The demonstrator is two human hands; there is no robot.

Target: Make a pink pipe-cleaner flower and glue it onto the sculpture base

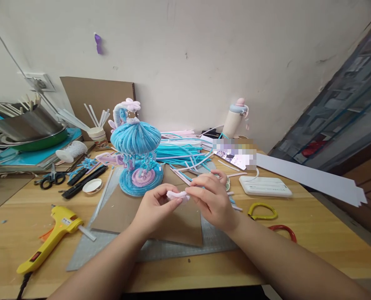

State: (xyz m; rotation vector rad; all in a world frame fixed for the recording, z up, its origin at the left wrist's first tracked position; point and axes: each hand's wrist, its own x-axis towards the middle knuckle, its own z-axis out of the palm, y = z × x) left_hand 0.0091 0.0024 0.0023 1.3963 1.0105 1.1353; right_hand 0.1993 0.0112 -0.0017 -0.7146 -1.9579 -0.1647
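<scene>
A small pale pink, fuzzy pipe-cleaner piece (176, 194) is pinched between the thumb and fingers of my left hand (155, 208). My right hand (212, 201) meets its right end, thumb and fingertips closed on it. Both hands are above a brown cardboard sheet (179, 231). Behind my left hand stands a carousel-like model (135, 137) of blue and pink pipe cleaners, with a domed top, a round coiled base and a pink flower on a curved stem. Loose blue, white and pink pipe cleaners (180, 154) are heaped behind my hands.
A yellow glue gun (63, 221) lies at left, near black-handled scissors (52, 179) and a white spool (71, 152). Yellow and red handles (263, 211) are by my right forearm. Farther back are a white power bank (265, 186), a phone (233, 158) and a bottle (234, 118).
</scene>
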